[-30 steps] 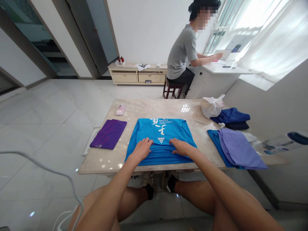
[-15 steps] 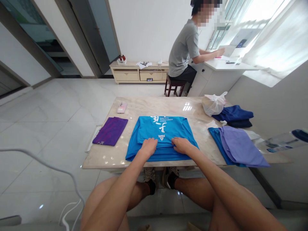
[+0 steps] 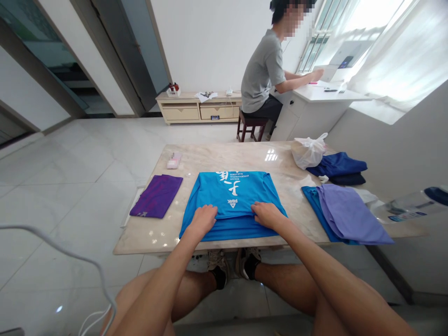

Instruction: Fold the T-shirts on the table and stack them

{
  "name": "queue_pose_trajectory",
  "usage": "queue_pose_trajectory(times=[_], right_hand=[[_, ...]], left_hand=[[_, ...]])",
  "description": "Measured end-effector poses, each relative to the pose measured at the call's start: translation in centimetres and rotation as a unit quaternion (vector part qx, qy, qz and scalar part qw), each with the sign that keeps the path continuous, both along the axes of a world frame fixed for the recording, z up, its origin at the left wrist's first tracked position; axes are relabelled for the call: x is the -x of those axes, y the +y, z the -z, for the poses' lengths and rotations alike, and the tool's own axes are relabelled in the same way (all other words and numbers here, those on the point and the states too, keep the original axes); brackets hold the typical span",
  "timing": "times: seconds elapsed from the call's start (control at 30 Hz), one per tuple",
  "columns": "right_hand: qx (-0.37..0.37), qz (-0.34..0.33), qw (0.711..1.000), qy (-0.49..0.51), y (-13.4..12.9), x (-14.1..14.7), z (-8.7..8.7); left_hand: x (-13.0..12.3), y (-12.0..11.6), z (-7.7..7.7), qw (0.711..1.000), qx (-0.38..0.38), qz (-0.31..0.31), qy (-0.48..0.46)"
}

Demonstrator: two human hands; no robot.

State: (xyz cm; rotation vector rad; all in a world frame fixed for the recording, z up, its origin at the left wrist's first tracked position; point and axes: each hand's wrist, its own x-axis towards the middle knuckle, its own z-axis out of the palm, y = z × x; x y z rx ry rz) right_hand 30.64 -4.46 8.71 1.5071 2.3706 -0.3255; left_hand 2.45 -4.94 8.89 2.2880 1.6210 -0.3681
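A bright blue T-shirt [image 3: 241,186] with white lettering lies partly folded on the marble-topped table [image 3: 147,238]. Its upper layer is folded over, and its near edge runs across the shirt above a lower blue layer. At the left part of that edge, my left hand [image 3: 205,218] is closed on the cloth. My right hand [image 3: 266,214] grips the same edge farther right, fingers curled over the fabric. Both thumbs are mostly hidden.
To the left lie a folded purple garment [image 3: 156,196] and a small pink-white packet [image 3: 174,161]. On the right are folded lavender cloth [image 3: 352,212], navy clothing [image 3: 345,167], a white plastic bag [image 3: 308,151] and a bottle [image 3: 409,205]. A person [image 3: 262,70] sits beyond.
My left hand has slid left along the shirt's edge, away from my right hand, and the upper layer now looks wider there. My right hand stays nearly in place. The view has shifted slightly.
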Motion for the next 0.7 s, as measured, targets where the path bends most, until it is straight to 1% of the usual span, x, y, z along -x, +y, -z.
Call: queue_pose_trajectory(times=[0.1, 0.23, 0.43, 0.7], right_hand=[[-0.007, -0.014, 1.000, 0.008, 0.0, -0.1, 0.2], [-0.016, -0.011, 1.000, 0.014, 0.1, 0.2, 0.2], [-0.024, -0.001, 1.000, -0.007, 0.1, 1.3, -0.6], [-0.004, 0.006, 1.000, -0.027, 0.0, 1.7, -1.2]], left_hand=[[0.1, 0.0, -0.1, 1.000, 0.003, 0.005, -0.001], [0.1, -0.1, -0.2, 1.000, 0.000, 0.001, -0.015], [-0.3, -0.4, 0.0, 1.000, -0.004, 0.009, -0.012], [-0.3, -0.6, 0.0, 1.000, -0.010, 0.010, -0.009]])
